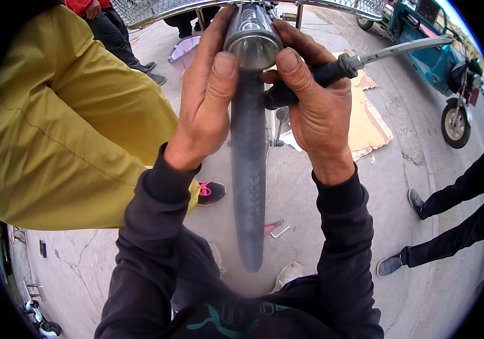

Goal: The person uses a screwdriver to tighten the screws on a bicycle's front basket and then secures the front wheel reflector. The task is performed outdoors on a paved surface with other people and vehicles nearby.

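A chrome, bullet-shaped bicycle headlight (252, 46) sits above the front tyre, its round clear lens toward me. My left hand (211, 96) is closed on its left side, thumb near the rim. My right hand (315, 101) cups the other side, thumb close to the lens edge. Across that same palm lies a black-handled tool (332, 73) with a hexagonal collar and a long grey metal shaft, like a screwdriver, pointing right. The black tyre (247, 169) runs down toward me below the lamp. Fingers hide the lamp's sides.
A person in mustard trousers (55, 124) stands close at left. A wire basket (168, 11) spans the top. Cardboard (366, 124), red-handled pliers (270, 227) and a hex key (280, 231) lie on the ground. A teal three-wheeler (434, 56) and another person's legs (450, 209) are at right.
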A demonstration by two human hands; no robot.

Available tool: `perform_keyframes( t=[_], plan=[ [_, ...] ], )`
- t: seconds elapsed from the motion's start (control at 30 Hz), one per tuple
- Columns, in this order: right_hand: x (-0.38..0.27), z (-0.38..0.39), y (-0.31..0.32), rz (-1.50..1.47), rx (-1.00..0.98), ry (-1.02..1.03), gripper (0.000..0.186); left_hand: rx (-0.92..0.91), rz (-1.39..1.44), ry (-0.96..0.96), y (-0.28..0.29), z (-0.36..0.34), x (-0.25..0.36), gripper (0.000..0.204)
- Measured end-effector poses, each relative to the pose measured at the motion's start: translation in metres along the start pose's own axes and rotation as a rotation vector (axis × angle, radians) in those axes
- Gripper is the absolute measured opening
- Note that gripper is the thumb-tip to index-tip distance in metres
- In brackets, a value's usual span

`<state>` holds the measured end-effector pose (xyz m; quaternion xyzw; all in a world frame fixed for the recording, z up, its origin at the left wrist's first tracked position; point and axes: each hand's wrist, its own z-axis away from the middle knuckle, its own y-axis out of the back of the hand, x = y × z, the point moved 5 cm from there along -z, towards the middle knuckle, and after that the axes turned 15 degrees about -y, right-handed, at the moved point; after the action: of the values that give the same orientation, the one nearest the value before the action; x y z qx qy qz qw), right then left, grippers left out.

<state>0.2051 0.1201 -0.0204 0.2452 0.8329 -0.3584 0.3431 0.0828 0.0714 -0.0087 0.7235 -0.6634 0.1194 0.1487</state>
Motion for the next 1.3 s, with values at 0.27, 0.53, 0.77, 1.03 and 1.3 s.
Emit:
perform_keyframes(
  t=[0.27, 0.53, 0.77, 1.03, 1.3],
  plan=[
    [0.002, 0.004, -0.01, -0.052, -0.018, 0.016, 0.035, -0.045, -0.027, -0.003, 0.017, -0.001, -0.002, 0.076],
    [0.002, 0.007, -0.008, 0.106, 0.046, -0.015, 0.038, -0.107, -0.203, -0.027, 0.015, -0.004, 0.015, 0.084],
    [0.002, 0.004, -0.012, -0.01, 0.013, -0.08, 0.038, 0.034, 0.05, -0.026, 0.001, 0.002, 0.01, 0.073],
    [-0.002, -0.003, -0.002, -0.023, -0.086, -0.232, 0.039, 0.042, -0.313, -0.021, 0.016, 0.005, 0.01, 0.071],
    [-0.013, -0.012, 0.003, 0.052, -0.158, -0.1, 0.042, 0.005, -0.33, -0.052, 0.017, 0.002, -0.007, 0.079]
  ],
)
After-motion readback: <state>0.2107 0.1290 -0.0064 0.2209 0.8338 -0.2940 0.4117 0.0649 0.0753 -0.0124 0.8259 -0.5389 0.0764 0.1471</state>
